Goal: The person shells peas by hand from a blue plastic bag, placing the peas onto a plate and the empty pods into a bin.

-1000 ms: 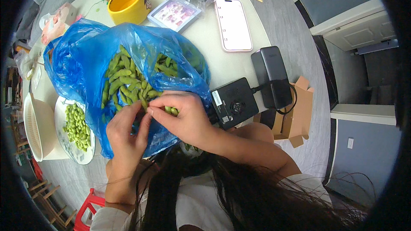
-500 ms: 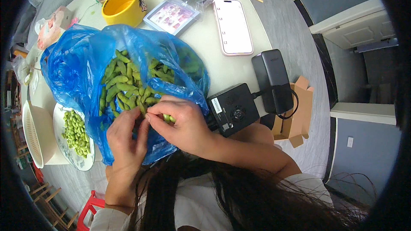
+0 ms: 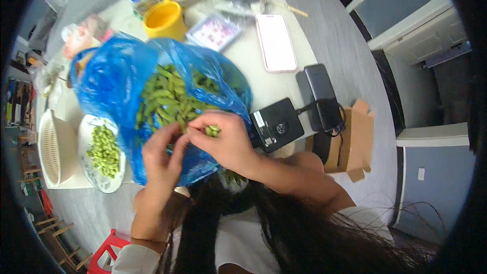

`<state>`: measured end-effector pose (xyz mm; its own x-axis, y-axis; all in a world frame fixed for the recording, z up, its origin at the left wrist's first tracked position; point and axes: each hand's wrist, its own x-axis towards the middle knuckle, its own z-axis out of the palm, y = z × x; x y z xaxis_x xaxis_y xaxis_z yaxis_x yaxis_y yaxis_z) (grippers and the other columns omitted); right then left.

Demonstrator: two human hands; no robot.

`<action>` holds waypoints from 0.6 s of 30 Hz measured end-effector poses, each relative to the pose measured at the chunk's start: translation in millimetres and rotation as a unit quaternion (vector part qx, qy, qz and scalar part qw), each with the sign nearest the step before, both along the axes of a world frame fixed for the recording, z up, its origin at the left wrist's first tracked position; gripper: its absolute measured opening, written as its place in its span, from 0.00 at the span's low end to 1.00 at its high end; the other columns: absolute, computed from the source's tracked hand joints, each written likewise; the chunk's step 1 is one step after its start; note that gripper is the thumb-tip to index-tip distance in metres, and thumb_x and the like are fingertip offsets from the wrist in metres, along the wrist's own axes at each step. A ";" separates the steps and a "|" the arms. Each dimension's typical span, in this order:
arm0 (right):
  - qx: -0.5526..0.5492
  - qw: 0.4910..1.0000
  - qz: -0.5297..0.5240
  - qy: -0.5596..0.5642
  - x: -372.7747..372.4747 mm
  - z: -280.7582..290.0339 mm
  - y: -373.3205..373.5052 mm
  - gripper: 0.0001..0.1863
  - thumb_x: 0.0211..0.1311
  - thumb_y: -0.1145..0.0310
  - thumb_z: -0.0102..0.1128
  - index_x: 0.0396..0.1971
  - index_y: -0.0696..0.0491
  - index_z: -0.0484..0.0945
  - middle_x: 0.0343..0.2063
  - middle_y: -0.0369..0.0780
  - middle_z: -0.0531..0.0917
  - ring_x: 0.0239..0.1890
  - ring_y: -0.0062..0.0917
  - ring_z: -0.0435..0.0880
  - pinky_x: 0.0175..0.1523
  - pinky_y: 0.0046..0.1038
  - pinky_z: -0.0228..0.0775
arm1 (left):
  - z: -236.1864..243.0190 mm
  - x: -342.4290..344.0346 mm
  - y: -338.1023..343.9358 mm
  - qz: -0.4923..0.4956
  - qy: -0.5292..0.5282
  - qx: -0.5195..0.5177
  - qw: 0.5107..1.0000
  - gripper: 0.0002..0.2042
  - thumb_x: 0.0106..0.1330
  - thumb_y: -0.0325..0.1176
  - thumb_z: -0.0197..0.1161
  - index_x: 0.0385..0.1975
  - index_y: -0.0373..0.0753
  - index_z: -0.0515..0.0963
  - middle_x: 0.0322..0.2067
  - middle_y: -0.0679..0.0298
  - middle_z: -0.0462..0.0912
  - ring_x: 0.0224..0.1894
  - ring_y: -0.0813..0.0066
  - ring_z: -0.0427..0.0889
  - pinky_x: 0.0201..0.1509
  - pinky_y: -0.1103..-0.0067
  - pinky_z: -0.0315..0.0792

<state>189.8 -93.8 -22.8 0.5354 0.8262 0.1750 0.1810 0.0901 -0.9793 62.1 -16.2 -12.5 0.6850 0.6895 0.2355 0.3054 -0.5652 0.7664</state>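
A blue plastic bag [image 3: 109, 78] lies open on the table, full of green edamame pods [image 3: 165, 99]. Over its near side my left hand [image 3: 163, 155] and my right hand [image 3: 225, 139] meet at the fingertips. Thumb and fingers of the left pinch a pod, mostly covered by the hands. My right hand is closed, with several shelled green beans [image 3: 212, 131] showing between its curled fingers and palm; its thumb and index tip press at the pod. To the left, a white plate [image 3: 90, 172] bears a heap of shelled beans [image 3: 105, 149].
A cream basket [image 3: 50, 147] stands left of the plate. Behind the bag are a yellow mug [image 3: 165, 20], a framed picture [image 3: 214, 31] and a phone [image 3: 276, 43]. At right sit a black box device [image 3: 278, 124] and a cabled power bank [image 3: 318, 94]; a cardboard box [image 3: 350, 144] is below.
The view has shifted, so the table things appear slightly farther right. Both hands stay together at the fingertips over the bag, with the beans still in my right hand.
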 end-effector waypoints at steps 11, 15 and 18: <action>0.027 0.998 -0.047 -0.021 -3.3 -4.7 -0.5 0.10 0.45 0.68 0.61 0.23 0.60 0.79 0.20 0.39 0.81 0.24 0.18 0.78 0.31 0.23 0.68 | 4.5 1.7 -10.2 -0.009 -0.054 0.007 0.998 0.17 0.51 0.24 0.63 0.42 0.30 0.72 0.26 0.60 0.79 0.27 0.78 0.77 0.32 0.81 0.71; 0.048 0.998 -0.028 -0.006 -5.1 3.7 -2.8 0.11 0.46 0.67 0.61 0.24 0.61 0.79 0.20 0.39 0.81 0.25 0.18 0.78 0.31 0.22 0.68 | 5.6 -1.1 -10.8 -0.021 -0.112 -0.145 0.983 0.17 0.53 0.23 0.61 0.44 0.29 0.71 0.25 0.60 0.78 0.25 0.80 0.76 0.29 0.83 0.70; 0.004 1.000 -0.012 0.018 -3.9 10.2 -7.4 0.11 0.45 0.67 0.62 0.25 0.60 0.79 0.22 0.40 0.81 0.26 0.19 0.79 0.32 0.23 0.69 | 2.4 -5.1 -11.9 -0.013 -0.106 -0.131 0.986 0.11 0.53 0.26 0.62 0.35 0.29 0.73 0.19 0.60 0.76 0.22 0.79 0.75 0.24 0.81 0.67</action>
<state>185.9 -101.2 -12.6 0.5618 0.8114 0.1611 0.1477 0.0932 -0.9846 57.0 -28.2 -10.1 0.6576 0.7288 0.1910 0.1107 -0.3442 0.9323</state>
